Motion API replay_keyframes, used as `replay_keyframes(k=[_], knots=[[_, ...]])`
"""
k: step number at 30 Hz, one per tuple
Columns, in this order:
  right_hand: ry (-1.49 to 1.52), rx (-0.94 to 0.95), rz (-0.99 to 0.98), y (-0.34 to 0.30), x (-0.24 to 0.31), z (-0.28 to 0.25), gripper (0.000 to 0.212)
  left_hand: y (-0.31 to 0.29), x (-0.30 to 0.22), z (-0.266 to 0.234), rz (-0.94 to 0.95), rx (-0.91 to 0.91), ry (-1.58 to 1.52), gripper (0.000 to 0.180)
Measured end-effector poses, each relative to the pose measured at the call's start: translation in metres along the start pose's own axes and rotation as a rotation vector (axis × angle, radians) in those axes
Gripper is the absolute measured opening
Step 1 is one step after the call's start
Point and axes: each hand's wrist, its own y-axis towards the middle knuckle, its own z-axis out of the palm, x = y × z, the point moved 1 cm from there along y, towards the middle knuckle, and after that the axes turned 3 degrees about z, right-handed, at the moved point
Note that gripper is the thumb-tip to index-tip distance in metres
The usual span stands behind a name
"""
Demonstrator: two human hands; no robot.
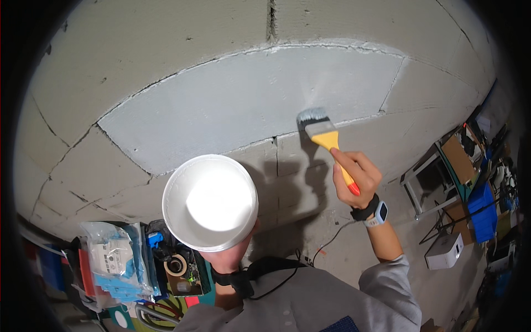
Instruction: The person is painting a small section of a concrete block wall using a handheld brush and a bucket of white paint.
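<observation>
My right hand (pixel 359 178) is closed round the yellow handle of a paintbrush (pixel 325 134) with a red end. Its dark bristles, tipped with pale paint, are at the lower part of a white-painted block (pixel 221 99) in the wall. Whether they press on the surface I cannot tell. My left hand (pixel 232 255) supports a white plastic bucket (pixel 172 202) from below and behind; most of its fingers are hidden by the bucket. Bright white shows inside the bucket, probably paint under strong light.
Unpainted grey blocks (pixel 138 44) with cracked joints surround the white one. At lower left, plastic-wrapped packs (pixel 113 257) lie beside a box with a tape roll (pixel 176 265). To the right stand a metal-framed table (pixel 412 191), a blue bin (pixel 482 213) and a white box (pixel 444 252).
</observation>
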Motion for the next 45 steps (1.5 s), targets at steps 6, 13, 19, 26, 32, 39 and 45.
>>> replay_keyframes(k=[6, 13, 19, 26, 32, 39, 45], knots=[[-0.013, -0.269, 0.014, 0.047, 0.011, 0.003, 0.038, -0.002, 0.009, -0.004, 0.046, -0.013, 0.197, 0.080], [0.032, -0.206, -0.053, 0.027, 0.025, 0.005, 0.042, -0.004, 0.010, -0.002, -0.081, -0.117, -0.451, 0.080], [-0.120, -0.448, 0.278, 0.068, 0.009, -0.008, 0.031, -0.004, 0.005, -0.013, -0.016, -0.102, -0.018, 0.081], [0.077, -0.351, -0.063, 0.070, 0.068, 0.048, 0.035, -0.005, -0.014, -0.025, -0.116, -0.140, -0.373, 0.082], [0.172, -0.222, -0.060, 0.061, 0.094, 0.039, 0.037, -0.002, -0.035, -0.025, -0.277, -0.191, -1.305, 0.084], [-0.303, -0.335, 0.146, 0.078, 0.047, 0.012, 0.028, 0.002, -0.028, -0.033, -0.302, -0.172, -1.307, 0.084], [-0.054, -0.246, 0.039, 0.066, 0.102, 0.051, 0.035, 0.006, -0.025, -0.025, -0.315, -0.132, -1.236, 0.085]])
